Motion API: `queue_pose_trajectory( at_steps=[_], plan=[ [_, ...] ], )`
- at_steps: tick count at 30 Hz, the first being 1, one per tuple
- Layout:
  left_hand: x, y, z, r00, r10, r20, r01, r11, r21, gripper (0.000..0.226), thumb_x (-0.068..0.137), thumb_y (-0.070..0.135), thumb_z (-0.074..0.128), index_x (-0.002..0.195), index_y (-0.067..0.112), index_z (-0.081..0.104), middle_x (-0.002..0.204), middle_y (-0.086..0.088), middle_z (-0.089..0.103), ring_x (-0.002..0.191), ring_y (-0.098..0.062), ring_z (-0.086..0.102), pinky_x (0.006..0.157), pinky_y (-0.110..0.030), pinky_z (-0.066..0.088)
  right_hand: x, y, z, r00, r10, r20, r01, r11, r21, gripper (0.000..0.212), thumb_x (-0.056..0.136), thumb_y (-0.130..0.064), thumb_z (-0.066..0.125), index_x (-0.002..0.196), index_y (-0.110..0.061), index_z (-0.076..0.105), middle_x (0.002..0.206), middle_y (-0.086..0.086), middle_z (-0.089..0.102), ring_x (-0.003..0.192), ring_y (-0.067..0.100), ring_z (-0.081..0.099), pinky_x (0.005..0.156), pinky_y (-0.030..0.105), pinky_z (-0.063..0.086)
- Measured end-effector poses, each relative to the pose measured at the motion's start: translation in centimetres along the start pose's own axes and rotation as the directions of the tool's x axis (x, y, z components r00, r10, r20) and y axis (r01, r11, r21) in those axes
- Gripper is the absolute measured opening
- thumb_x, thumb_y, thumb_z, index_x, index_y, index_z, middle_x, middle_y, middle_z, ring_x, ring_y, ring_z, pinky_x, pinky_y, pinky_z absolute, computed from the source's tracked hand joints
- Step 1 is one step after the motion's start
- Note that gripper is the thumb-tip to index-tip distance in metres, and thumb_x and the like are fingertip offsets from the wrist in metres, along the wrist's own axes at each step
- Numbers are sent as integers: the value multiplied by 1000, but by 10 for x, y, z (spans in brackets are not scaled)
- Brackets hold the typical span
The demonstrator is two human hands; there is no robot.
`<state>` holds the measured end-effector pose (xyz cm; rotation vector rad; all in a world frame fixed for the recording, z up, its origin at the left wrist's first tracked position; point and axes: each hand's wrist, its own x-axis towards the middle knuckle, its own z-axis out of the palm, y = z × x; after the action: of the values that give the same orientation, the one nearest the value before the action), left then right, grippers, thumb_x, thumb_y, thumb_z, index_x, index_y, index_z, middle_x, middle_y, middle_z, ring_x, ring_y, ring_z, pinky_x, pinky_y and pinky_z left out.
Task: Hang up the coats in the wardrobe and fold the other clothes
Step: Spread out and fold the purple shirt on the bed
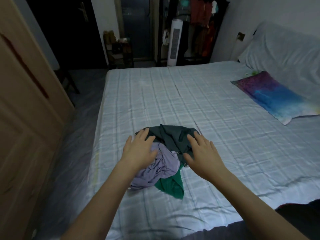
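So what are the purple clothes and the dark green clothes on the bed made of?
The crumpled pale purple garment looks like thin, soft matte cloth, perhaps cotton jersey: it bunches into many fine wrinkles. The dark grey-green garment also looks like soft matte fabric, falling in broader folds, so maybe slightly thicker. The exact fibre cannot be told.

No text, label, brand or number is showing legibly anywhere; the marks on the far tower fan point(174, 42) are blurring beyond reading.
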<state>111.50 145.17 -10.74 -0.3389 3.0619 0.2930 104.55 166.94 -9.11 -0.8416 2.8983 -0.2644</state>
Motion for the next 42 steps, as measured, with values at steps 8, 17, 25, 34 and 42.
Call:
queue_pose_trajectory(
  at_steps=[8,17,25,34,42],
  plan=[
    [47,-38,46,986,-139,89,144,988,-53,56,99,47,38,150,28,29,163,2,11,148,-14,13,118,-38,10,83,22,49,986,-117,120,113,993,38,67,98,-43,43,153,-18,18,161,8,10,147,25,15,118,43,16],
    [66,-62,137,903,-331,275,360,931,-60,82,71,57,10,118,17,64,114,-4,63,106,-25,59,81,-35,42,172,41,148,884,-344,317,324,939,113,62,87,-39,48,142,-12,41,147,13,41,132,31,43,108,46,37],
    [64,-77,257,769,-377,517,459,888,-36,64,46,22,88,107,19,69,108,-5,65,95,-27,66,71,-28,52,201,43,267,678,-535,504,409,844,345,36,90,-20,48,126,-20,51,119,4,57,99,26,59,79,40,51],
    [15,-78,313,679,-495,542,485,857,175,69,69,36,80,132,19,57,100,-10,71,72,-20,71,76,-35,51,219,60,337,548,-446,708,607,794,31,50,95,-32,52,142,-26,35,142,-2,40,132,21,36,104,38,33],
    [8,-63,284,721,-372,584,580,786,-215,35,84,26,65,117,24,55,114,3,58,103,-18,58,85,-33,48,214,60,303,569,-610,552,562,778,281,49,93,-43,23,90,-13,61,103,5,59,85,17,48,71,23,28]
  ],
)
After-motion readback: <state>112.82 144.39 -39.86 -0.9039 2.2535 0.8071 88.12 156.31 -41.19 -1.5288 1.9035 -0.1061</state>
